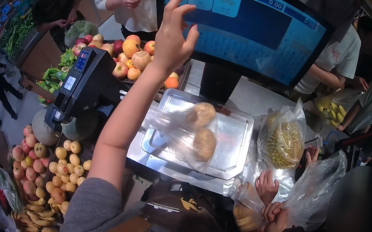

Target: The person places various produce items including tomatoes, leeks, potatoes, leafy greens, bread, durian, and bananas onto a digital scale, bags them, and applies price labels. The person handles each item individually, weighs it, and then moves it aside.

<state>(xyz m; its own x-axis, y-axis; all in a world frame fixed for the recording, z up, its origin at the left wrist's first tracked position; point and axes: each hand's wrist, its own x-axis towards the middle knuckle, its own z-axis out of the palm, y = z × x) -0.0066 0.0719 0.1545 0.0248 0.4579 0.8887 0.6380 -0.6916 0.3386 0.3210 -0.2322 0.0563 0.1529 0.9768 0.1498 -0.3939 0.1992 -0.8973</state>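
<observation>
My left hand is raised in front of the touch screen, fingers apart, holding nothing. Its index fingertip overlaps the screen's upper left; whether it touches the glass I cannot tell. Below the screen, a clear plastic bag with potatoes lies on the metal scale tray. At the lower right my right hand, a thin red band at its wrist, is closed on a clear plastic bag. Beside it another bag holds yellow-brown things I cannot make out. Another person's hand is close by.
Right of the tray sits a bag of yellow-green produce. A black label printer stands at the left, near peaches and apples and piled yellow fruit. People stand behind the screen; one is by a bag of bananas.
</observation>
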